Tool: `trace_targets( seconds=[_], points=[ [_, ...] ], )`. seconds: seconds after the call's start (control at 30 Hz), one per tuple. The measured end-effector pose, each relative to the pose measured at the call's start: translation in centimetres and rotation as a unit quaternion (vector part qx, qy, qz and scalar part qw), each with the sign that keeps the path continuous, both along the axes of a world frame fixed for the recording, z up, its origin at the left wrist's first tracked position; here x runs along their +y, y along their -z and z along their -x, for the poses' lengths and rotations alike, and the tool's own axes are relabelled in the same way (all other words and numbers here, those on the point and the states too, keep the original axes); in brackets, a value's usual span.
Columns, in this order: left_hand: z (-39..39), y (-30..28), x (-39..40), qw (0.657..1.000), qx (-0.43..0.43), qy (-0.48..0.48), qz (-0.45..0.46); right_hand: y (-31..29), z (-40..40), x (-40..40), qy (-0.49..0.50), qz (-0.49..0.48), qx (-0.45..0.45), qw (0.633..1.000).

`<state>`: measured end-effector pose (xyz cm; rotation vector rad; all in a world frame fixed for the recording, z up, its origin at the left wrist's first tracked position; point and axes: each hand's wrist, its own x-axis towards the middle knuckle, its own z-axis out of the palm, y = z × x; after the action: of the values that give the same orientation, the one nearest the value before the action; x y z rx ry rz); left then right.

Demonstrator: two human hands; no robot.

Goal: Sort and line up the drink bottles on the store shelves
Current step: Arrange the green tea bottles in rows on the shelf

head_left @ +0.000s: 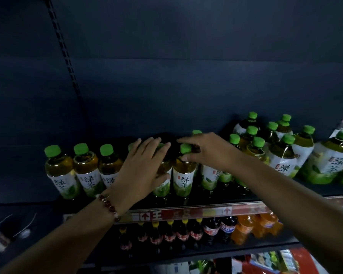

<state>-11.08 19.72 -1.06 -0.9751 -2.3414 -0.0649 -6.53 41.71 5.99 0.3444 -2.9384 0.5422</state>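
Green-capped green tea bottles stand along the upper shelf (206, 200). At the left, three of them (85, 171) form a front row. My left hand (141, 171) lies with straight fingers against the upper part of a bottle (162, 184) in that row. My right hand (208, 151) grips the neck and cap of the adjoining bottle (183, 175), which stands upright. To the right, several more green tea bottles (281, 157) stand crowded in an uneven cluster.
A red and yellow price strip (186, 212) runs along the shelf's front edge. Below stand dark cola bottles (168, 234) and orange soda bottles (253, 228). The shelf's dark back panel rises behind. A slotted upright (67, 62) runs down at left.
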Motion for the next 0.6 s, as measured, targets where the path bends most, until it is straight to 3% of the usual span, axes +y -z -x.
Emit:
trace_targets(
  seconds=[0.13, 0.23, 0.3, 0.6],
  points=[
    [-0.7, -0.6, 2.5, 1.000, -0.024, 0.015, -0.011, -1.0, -1.2, 2.6, 0.105, 0.022, 0.116, 0.987],
    [-0.7, -0.5, 4.0, 0.999, -0.043, 0.028, 0.011, 0.7, -1.5, 3.4, 0.140, -0.092, 0.025, 0.986],
    [-0.2, -0.3, 4.3, 0.998, -0.051, 0.033, 0.017, 2.0, -1.5, 3.8, 0.151, -0.113, -0.017, 0.982],
    [0.2, 0.2, 4.3, 0.997, -0.062, 0.045, 0.002, 2.7, -0.5, 6.1, 0.179, -0.098, -0.004, 0.979]
  ],
)
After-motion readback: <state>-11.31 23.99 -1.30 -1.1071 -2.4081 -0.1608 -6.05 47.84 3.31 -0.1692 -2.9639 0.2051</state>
